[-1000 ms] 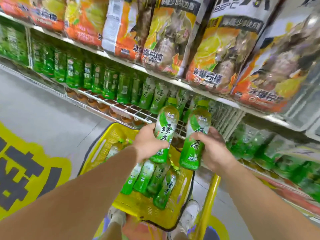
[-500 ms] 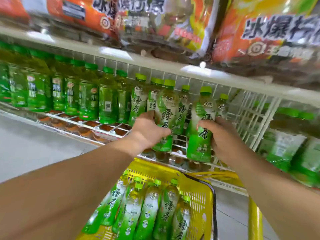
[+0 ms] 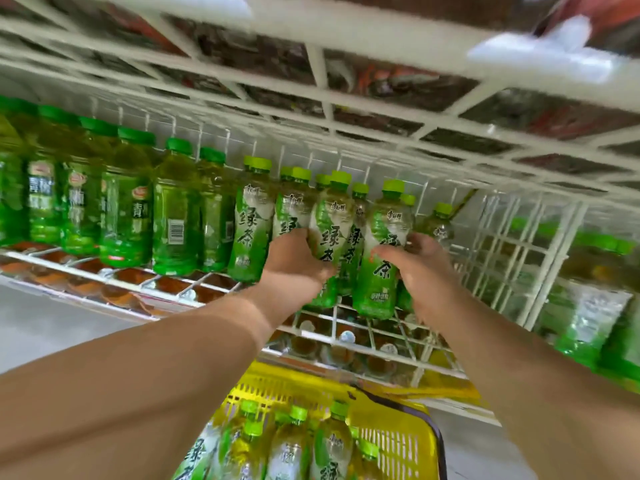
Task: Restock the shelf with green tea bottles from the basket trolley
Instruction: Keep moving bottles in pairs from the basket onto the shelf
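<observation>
Your left bottle (image 3: 330,233) sat upright at the wire shelf (image 3: 363,355), your left hand (image 3: 294,263) curled tight round its middle; your right hand (image 3: 424,268) clasped the right bottle (image 3: 379,268) likewise; bases low, I'd say to slide them beside the stocked row (image 3: 251,223) at eleven o'clock; spares lay in the yellow basket trolley (image 3: 410,441) at six o'clock.
</observation>
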The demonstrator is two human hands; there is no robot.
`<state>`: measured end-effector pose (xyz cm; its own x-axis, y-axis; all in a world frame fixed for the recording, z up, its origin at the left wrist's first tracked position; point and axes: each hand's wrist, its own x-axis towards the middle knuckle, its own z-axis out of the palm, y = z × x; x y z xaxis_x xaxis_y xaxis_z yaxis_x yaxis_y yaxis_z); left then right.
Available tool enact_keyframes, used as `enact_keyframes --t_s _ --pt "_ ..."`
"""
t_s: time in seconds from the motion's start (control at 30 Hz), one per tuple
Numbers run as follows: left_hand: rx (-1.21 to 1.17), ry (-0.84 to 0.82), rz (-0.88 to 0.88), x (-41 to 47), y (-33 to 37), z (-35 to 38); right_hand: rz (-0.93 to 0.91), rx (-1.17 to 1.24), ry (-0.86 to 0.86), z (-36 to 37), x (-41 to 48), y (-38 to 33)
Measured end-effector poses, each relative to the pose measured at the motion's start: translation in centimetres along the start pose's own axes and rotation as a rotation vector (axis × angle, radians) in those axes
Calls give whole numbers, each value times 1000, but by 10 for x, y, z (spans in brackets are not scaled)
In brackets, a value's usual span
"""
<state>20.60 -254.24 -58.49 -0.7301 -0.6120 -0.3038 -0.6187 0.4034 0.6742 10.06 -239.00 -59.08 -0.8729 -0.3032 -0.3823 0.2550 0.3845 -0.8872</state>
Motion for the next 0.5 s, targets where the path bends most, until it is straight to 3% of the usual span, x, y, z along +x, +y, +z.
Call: enact_keyframes --t_s 0.5 --pt "-87 64 13 5 -10 31 -59 -22 49 9 8 20"
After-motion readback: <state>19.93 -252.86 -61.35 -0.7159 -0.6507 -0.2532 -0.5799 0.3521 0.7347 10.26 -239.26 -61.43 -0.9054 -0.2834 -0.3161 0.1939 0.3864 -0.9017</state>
